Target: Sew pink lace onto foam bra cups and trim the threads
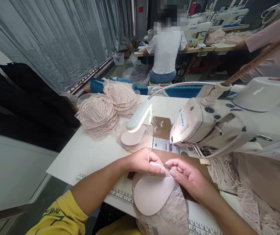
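My left hand (146, 162) pinches the upper edge of a beige lace piece (172, 210) between thumb and fingers. A smooth pale teardrop-shaped pad (152, 195) lies on that lace, which hangs over the table's front edge. Close against the left fingertips, my right hand (190, 176) is closed on a small, slender metal tool (166, 165); its exact kind is too small to make out. Both hands are in front of the sewing machine (191, 120), clear of its needle area. Beyond them, another lace piece with a pale pad (133, 135) rests left of the needle plate (164, 145).
Two stacks of lace pieces (98, 114) stand at the table's back left. A lit lamp (140, 116) on a bendable neck hangs over the table (81, 153). More lace and mesh fabric (264, 186) lies at right. Two people sit at machines farther back.
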The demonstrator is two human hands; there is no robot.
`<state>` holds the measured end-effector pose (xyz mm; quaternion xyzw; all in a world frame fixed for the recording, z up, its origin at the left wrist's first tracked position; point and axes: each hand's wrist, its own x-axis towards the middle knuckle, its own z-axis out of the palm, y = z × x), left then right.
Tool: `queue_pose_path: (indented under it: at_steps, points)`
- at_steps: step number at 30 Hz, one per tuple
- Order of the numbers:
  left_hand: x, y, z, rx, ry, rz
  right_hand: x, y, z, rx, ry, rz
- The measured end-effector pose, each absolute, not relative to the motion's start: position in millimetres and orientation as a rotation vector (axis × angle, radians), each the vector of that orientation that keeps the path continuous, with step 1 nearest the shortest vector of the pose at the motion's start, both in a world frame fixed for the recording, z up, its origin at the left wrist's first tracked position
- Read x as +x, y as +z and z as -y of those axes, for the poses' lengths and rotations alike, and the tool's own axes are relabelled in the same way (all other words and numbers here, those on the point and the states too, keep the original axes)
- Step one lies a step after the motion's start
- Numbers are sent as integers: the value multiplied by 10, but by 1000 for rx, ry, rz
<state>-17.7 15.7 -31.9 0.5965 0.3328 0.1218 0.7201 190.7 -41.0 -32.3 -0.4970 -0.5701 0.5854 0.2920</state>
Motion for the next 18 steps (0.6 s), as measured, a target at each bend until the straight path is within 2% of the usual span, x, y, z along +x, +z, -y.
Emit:
queue_pose_path:
  at_steps: [11,18]
  points:
    - [-147,-317,-146,1290,240,-766,1938,-281,384,-1306,1419,1796]
    - [-137,-305,-148,1315,267,-755,1920,-321,389,-1357,1391,1631]
